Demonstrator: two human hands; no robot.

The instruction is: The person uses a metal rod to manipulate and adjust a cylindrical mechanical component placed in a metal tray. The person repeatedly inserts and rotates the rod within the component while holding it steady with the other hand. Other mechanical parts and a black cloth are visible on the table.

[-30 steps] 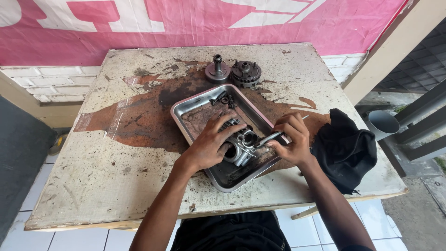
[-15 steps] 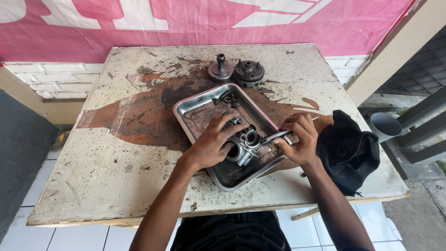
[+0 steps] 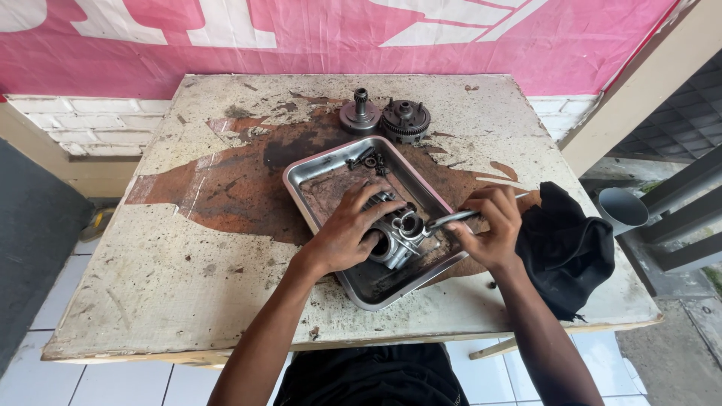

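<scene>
left hand (image 3: 347, 237) clamped over grey cast-metal engine part (image 3: 396, 239) inside oily rectangular steel tray (image 3: 319, 171) on stained worktop (image 3: 150, 278). right hand (image 3: 489, 233) gripping slim metal tool (image 3: 450, 219), tip at part. likely risks: tool slipping off greasy metal, tray skidding.

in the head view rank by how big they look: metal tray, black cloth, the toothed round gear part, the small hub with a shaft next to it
1. metal tray
2. black cloth
3. toothed round gear part and small hub with a shaft: they look close in size, the gear slightly wider, so I will not rank them firmly.
</scene>
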